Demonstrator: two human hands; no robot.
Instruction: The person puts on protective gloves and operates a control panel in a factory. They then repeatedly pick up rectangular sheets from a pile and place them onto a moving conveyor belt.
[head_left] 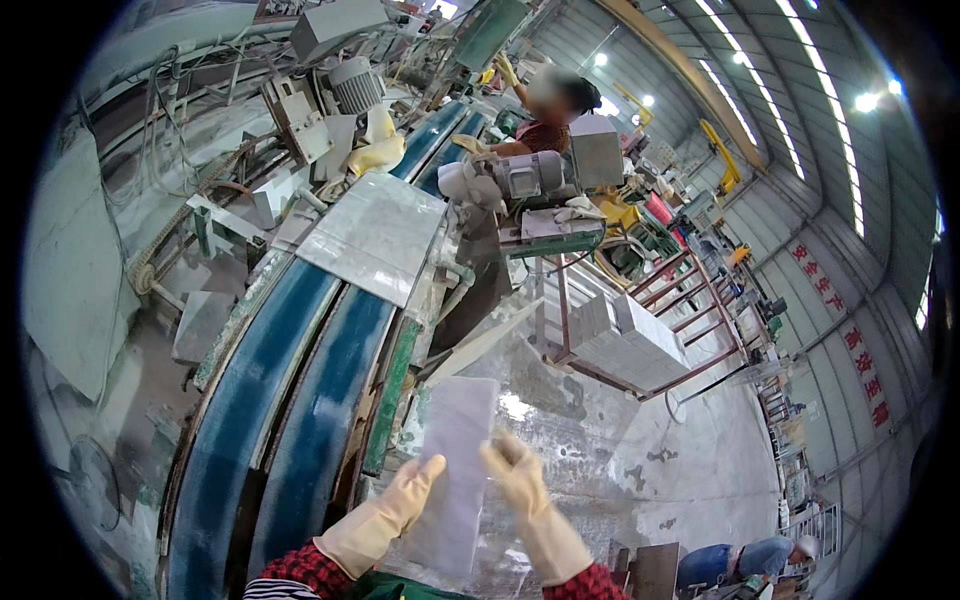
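Observation:
A pale grey-white rectangular stone tile (455, 480) is held upright lengthwise in front of me, above the wet floor. My left hand (405, 495), in a cream rubber glove, grips its left edge with the thumb on the face; the other fingers are hidden behind. At the tile's upper right edge is my right hand (518, 475), gloved alike, its fingers bent against the edge and slightly blurred. A larger stone slab (375, 235) lies flat across the blue conveyor belts (325, 400) ahead to the left.
Beyond the slab, a co-worker (545, 110) stands by a machine with an electric motor (530, 175). Stacked stone tiles (640, 345) rest on a reddish metal rack (700, 300) to the right. A green rail (392, 400) edges the conveyor. Another person (740, 560) bends at lower right.

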